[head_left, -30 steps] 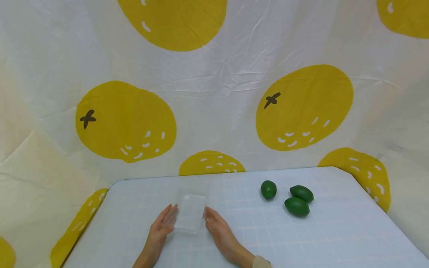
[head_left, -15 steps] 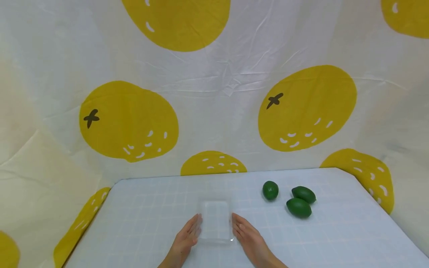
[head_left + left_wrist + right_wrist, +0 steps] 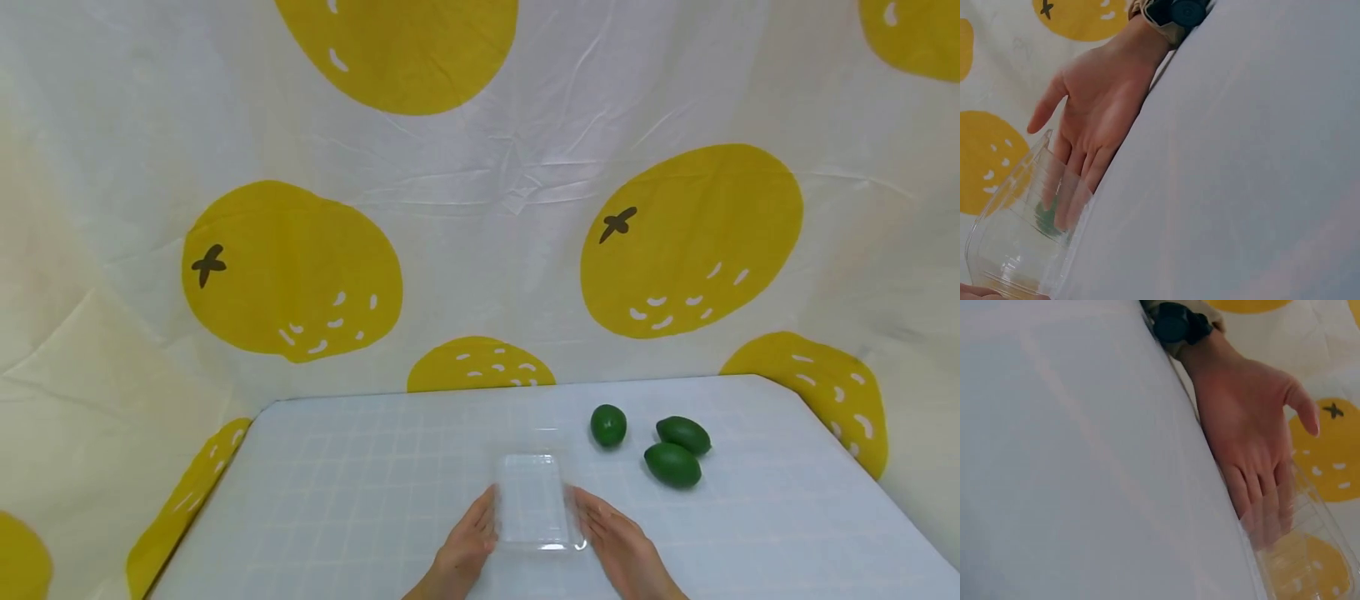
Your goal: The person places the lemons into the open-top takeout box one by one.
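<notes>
- Biggest of all, the pale curtain (image 3: 465, 250) fills the back and both sides, big yellow citrus fruits printed across it!
- Down below lies the table (image 3: 360, 500), a light blue-white surface with a faint grid of pale lines.
- And there's the transparent plastic container (image 3: 532, 500), right between the two hands, front and just right of centre, the grid showing through it; whether its base touches the tabletop, I can't tell.
- On its left side, the left hand (image 3: 467, 542): fingers straight, lying along the outer wall, thumb held apart from them, nothing clenched.
- On its right side, the right hand (image 3: 621, 542) mirrors it, fingers extended against the wall, thumb away; flat hands, no curled grip.
- Beyond the right hand and further right, three green fruits (image 3: 672, 465): two overlapping in the head view, the third apart on their left.
- Smallest, a dark round wrist device (image 3: 1188, 11) at the right hand's cuff, seen from the left wrist.
</notes>
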The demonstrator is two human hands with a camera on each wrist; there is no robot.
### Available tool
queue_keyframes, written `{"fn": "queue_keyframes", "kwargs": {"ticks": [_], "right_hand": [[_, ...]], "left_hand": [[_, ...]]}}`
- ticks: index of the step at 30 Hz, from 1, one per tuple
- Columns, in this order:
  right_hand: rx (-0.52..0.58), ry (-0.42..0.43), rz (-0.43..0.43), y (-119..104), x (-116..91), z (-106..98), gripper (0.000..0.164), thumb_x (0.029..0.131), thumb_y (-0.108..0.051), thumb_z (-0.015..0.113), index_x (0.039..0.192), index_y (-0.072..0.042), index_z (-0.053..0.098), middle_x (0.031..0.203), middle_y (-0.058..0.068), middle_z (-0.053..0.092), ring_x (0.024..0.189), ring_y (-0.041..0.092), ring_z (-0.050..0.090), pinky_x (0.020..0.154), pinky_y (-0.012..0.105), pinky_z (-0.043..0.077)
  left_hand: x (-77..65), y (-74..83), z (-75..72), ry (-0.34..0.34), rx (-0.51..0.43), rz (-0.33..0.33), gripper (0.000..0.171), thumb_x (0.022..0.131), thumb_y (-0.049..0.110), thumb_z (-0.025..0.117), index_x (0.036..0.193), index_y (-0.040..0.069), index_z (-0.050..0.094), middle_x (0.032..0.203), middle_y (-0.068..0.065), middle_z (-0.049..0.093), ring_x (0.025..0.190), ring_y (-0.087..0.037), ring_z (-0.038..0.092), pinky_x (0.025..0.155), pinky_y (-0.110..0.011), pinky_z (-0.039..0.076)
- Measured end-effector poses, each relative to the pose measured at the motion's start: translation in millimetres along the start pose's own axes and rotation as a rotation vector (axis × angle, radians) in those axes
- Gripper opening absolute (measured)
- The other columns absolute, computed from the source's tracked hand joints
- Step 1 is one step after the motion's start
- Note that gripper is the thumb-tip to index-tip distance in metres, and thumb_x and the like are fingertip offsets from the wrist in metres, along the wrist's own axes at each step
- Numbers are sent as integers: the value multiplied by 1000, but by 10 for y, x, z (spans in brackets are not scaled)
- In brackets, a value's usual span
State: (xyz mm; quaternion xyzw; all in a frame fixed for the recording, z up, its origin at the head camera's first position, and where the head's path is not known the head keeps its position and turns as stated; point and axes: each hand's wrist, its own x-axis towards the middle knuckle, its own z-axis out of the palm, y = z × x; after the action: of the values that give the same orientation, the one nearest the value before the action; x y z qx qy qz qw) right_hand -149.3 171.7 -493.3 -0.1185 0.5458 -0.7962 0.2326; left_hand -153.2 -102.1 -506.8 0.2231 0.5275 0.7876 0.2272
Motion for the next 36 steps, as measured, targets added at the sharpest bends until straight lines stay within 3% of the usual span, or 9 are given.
{"fn": "queue_keyframes", "kwargs": {"ticks": [5,7,12,14,18,22,27,31,36], "right_hand": [[-3,6,-47,32,2,-68,69,110,-36,22,152,13,-3,161,27,-11,128,-13,38,107,11,28],[-25,35,-41,41,18,-72,68,110,-36,24,152,12,1,161,26,-8,140,0,30,105,10,29],[-105,184,-75,74,40,-35,65,109,-34,29,151,14,17,160,29,11,136,-1,37,100,9,32],[-166,279,-127,51,37,-17,60,109,-29,32,147,17,26,156,32,24,118,-12,49,100,10,36],[-299,456,-225,-210,17,-18,46,107,-17,41,137,17,44,138,26,53,113,2,60,96,17,47],[-452,496,-296,-595,28,-83,38,105,-16,47,132,10,53,124,7,65,111,10,63,93,18,49],[-789,529,-413,-902,195,-153,34,102,-21,58,129,-1,60,126,10,64,116,17,58,94,17,44],[-1059,561,-458,-984,415,-233,38,96,-19,66,129,-1,59,131,19,59,124,35,50,105,44,39],[-1219,518,-307,-946,668,-372,53,89,-17,70,134,6,53,141,34,44,130,54,37,104,68,30]], "left_hand": [[24,33,61,-28,-26,-36,88,95,13,43,147,-10,-24,152,-29,-34,139,-43,-31,112,-55,-18],[39,35,68,8,-25,-49,86,95,13,43,148,-10,-21,154,-29,-31,140,-43,-29,113,-54,-17],[76,5,62,76,-31,-49,84,95,9,44,150,-10,-16,156,-30,-25,143,-44,-24,115,-52,-12],[79,-11,51,67,-26,-23,81,97,6,42,149,-11,-18,155,-31,-25,142,-44,-23,115,-53,-10],[84,22,59,112,49,16,77,99,1,42,149,-13,-15,157,-31,-18,144,-46,-15,116,-54,-2],[62,183,85,203,257,17,79,98,5,51,153,-11,-3,160,-30,-5,147,-46,-5,117,-54,6],[36,403,81,262,693,60,86,96,18,63,160,11,6,166,-7,3,151,-30,3,117,-54,11],[54,545,95,243,1041,114,93,93,37,68,161,18,8,166,5,1,152,-23,0,118,-56,9],[109,590,126,171,1354,87,104,88,62,63,160,10,9,166,-4,-2,151,-32,-5,117,-60,9]]}}
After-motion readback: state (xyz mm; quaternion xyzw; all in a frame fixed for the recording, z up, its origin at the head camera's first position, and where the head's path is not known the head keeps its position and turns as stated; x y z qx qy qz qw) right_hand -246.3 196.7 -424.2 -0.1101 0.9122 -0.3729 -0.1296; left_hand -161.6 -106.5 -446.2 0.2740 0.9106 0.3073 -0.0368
